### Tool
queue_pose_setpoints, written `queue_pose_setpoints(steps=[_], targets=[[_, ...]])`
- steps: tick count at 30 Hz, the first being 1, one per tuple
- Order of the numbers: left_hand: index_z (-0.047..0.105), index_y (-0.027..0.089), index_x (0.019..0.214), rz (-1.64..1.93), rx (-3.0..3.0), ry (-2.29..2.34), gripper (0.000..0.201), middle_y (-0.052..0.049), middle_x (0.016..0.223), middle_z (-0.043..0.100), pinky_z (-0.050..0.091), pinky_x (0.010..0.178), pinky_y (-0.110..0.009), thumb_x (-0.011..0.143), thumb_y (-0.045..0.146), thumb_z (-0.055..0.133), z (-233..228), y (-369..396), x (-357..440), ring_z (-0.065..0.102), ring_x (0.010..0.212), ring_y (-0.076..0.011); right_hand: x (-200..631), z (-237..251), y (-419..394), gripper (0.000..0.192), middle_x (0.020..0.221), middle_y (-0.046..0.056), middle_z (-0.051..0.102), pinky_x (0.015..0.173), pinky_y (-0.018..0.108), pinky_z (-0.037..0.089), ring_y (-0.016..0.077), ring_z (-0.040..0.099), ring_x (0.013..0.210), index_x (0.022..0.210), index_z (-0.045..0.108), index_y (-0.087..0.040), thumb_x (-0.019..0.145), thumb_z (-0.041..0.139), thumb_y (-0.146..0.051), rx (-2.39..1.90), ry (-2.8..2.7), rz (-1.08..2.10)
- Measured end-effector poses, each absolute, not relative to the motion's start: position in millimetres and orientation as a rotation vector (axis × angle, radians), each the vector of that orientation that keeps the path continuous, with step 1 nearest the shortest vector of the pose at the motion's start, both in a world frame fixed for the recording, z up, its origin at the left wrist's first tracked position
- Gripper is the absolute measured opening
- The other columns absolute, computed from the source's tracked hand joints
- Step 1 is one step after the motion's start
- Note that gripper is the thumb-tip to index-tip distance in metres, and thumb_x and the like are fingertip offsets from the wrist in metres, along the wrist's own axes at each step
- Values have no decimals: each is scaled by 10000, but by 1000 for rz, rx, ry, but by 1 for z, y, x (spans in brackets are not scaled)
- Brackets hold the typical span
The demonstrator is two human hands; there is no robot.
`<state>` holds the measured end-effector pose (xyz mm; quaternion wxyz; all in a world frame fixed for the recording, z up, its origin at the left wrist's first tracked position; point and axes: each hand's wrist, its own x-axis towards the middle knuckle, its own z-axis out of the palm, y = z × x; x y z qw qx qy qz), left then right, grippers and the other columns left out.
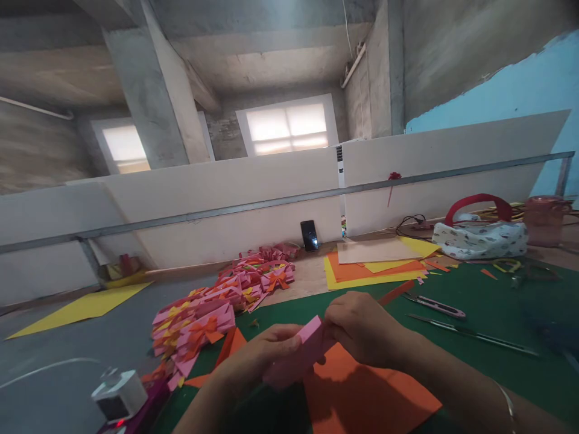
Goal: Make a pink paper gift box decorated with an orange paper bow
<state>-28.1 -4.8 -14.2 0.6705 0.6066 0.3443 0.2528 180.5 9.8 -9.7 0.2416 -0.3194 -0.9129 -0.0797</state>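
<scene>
My left hand (271, 349) grips a folded pink paper piece (298, 355), its thumb lying along the top face. Against that piece's right end, my right hand (362, 328) is closed in a pinch; what lies between its fingertips is hidden. An orange paper strip (397, 293) sticks out from behind the right hand, and I cannot tell whether the hand holds it. Under both hands, a large orange sheet (362, 398) lies on the green cutting mat (479, 386). Left of my left hand is a folded orange piece (233, 346).
At the left sits a heap of pink paper pieces with orange bows (212, 319). A pink utility knife (436, 305) and a slim metal tool (474, 336) lie right. Behind are coloured sheets (332, 280), a phone (310, 235) and a patterned bag (479, 241). A white charger (120, 395) stands front left.
</scene>
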Motion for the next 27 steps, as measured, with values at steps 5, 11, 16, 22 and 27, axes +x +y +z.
queue_pose_setpoints(steps=[5, 11, 16, 22, 27], targets=[[628, 146, 1059, 595, 1334, 787, 451, -100, 921, 667, 395, 651, -242, 721, 443, 619, -15, -4, -29, 573, 762, -175, 181, -7, 13, 150, 667, 0, 651, 548, 236, 307, 126, 553, 632, 664, 639, -190, 782, 557, -145, -923, -2464, -102], [644, 165, 1035, 590, 1276, 800, 427, -83, 959, 670, 395, 683, -234, 705, 436, 643, -17, -3, -29, 580, 791, -165, 182, -2, 10, 238, 797, 40, 673, 601, 270, 353, 177, 588, 729, 992, 614, -177, 757, 580, -159, -881, -2449, -109], [634, 131, 1030, 577, 1322, 775, 439, -107, 940, 666, 405, 675, -241, 724, 445, 618, -16, -5, -26, 593, 793, -181, 180, -10, 9, 509, 813, 41, 698, 617, 283, 387, 201, 606, 731, 1220, 481, -176, 724, 538, -76, -884, -2420, -71], [622, 122, 948, 528, 1508, 796, 403, -82, 907, 636, 432, 681, -266, 675, 414, 674, -15, -10, -16, 590, 795, -195, 179, -15, 13, 550, 707, 8, 692, 594, 261, 409, 168, 607, 643, 1204, 494, -188, 684, 523, -13, -863, -2420, -52], [578, 136, 931, 741, 1500, 920, 343, -50, 847, 638, 460, 665, -286, 665, 319, 693, -28, 1, -13, 611, 723, -174, 178, -6, 7, 304, 925, 93, 670, 724, 310, 433, 201, 590, 854, 1065, 588, -135, 783, 490, -81, -614, -2158, -256]])
